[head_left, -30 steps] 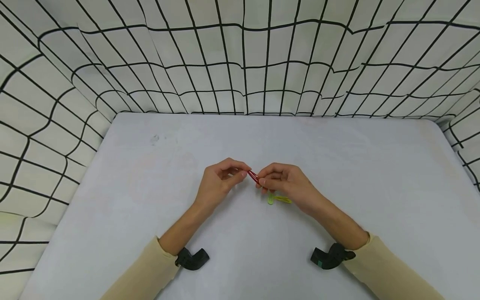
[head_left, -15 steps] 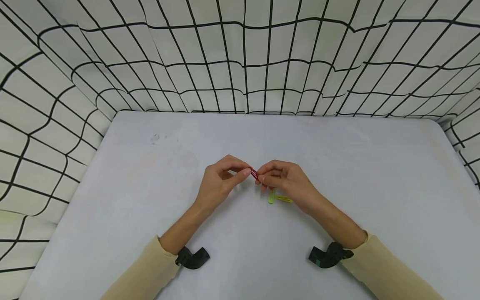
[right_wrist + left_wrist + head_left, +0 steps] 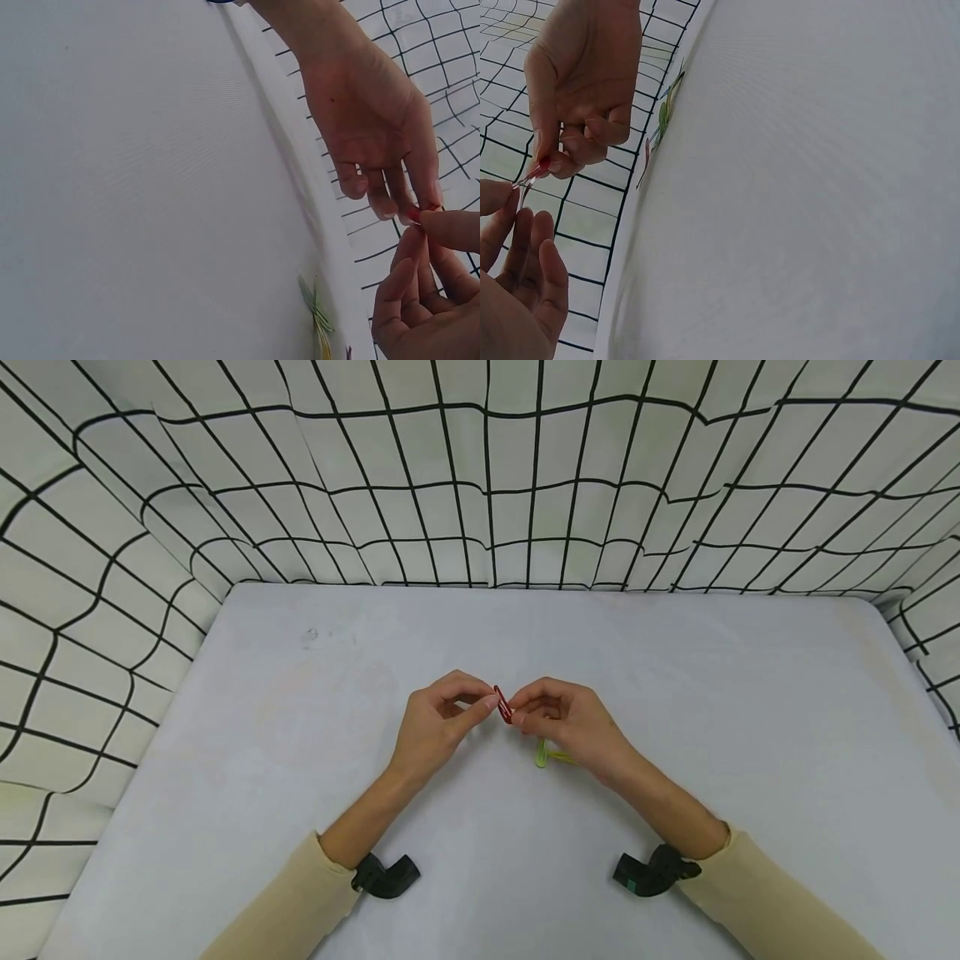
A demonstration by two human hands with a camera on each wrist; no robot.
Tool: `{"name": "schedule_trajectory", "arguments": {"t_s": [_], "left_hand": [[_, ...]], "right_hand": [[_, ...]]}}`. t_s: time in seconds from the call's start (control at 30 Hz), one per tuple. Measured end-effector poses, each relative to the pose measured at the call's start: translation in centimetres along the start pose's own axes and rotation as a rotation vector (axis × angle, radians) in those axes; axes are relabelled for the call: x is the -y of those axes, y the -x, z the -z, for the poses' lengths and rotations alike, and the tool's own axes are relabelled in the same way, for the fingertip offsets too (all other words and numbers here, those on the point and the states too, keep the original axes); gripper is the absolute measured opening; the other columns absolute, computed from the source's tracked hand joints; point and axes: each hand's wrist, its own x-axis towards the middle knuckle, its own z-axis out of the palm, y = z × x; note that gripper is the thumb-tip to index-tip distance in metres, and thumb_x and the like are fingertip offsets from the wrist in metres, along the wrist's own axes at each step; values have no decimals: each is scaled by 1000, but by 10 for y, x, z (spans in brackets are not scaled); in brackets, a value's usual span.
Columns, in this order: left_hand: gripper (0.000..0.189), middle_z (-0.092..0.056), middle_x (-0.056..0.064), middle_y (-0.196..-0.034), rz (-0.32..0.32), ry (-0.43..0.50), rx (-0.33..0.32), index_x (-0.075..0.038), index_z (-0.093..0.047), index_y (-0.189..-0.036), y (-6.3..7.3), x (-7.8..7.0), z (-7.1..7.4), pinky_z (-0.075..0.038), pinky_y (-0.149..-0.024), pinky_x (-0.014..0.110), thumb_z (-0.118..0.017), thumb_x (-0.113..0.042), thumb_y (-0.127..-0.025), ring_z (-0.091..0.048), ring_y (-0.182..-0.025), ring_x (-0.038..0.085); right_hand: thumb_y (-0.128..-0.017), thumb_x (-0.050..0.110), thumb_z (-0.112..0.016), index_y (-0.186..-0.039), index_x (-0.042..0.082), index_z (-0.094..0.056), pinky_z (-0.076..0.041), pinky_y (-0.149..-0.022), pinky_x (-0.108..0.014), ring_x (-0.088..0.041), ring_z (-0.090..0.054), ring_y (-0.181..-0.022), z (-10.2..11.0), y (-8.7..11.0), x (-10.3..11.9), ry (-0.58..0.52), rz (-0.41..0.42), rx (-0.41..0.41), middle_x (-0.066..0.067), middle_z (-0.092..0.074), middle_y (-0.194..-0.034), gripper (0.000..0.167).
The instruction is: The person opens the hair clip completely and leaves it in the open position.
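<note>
The left hand [image 3: 431, 727] pinches one end of a small red clip [image 3: 503, 704] with its thumb and finger. The right hand [image 3: 573, 722] pinches the other end the same way. The red clip is up off the white table [image 3: 300, 777], tilted, right between the two hands. A green clip [image 3: 542, 754] lies on the table near the right hand, with a yellow clip [image 3: 562, 758] just beside it, partly hidden by that hand. Both arms have tan sleeves [image 3: 288, 902]. Behind the table is a white wall [image 3: 513, 452] with black crisscross lines.
</note>
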Motion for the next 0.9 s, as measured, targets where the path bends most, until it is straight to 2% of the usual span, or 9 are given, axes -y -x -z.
{"name": "schedule_trajectory", "arguments": {"t_s": [0.27, 0.47, 0.67, 0.9], "left_hand": [[7, -76, 4, -101, 11, -67, -20, -16, -80, -99, -1, 0, 0, -54, -73, 23, -79, -21, -93, -68, -90, 10], [8, -77, 1, -101, 51, -131, -43, -19, -80, -100, 1, 0, 3, -53, -67, 23, -79, -24, -94, -68, -86, 11], [9, -77, 0, -100, 92, -183, -57, -21, -80, -102, 1, -1, 8, -51, -63, 23, -78, -25, -95, -68, -83, 12], [12, -79, 4, -101, 96, -245, -58, -15, -79, -105, 0, 0, 12, -52, -70, 20, -76, -23, -97, -71, -90, 13]], "right_hand": [[-93, 4, -74, -113, 6, -72, -55, -79, -21, -18, -71, -89, -5, -2, -3, 61, 106, -62, -12, -76, -101, 20], [-94, 5, -74, -116, 6, -72, -55, -77, -21, -19, -70, -89, -11, -3, -2, 100, 151, -74, -14, -75, -101, 22], [-95, 10, -74, -119, 11, -75, -56, -77, -24, -17, -71, -89, -16, -3, 1, 184, 146, -93, -10, -78, -103, 24], [-98, 16, -73, -121, 13, -76, -57, -77, -28, -17, -70, -91, -21, -6, 4, 232, 98, -71, -7, -79, -110, 24]]}}
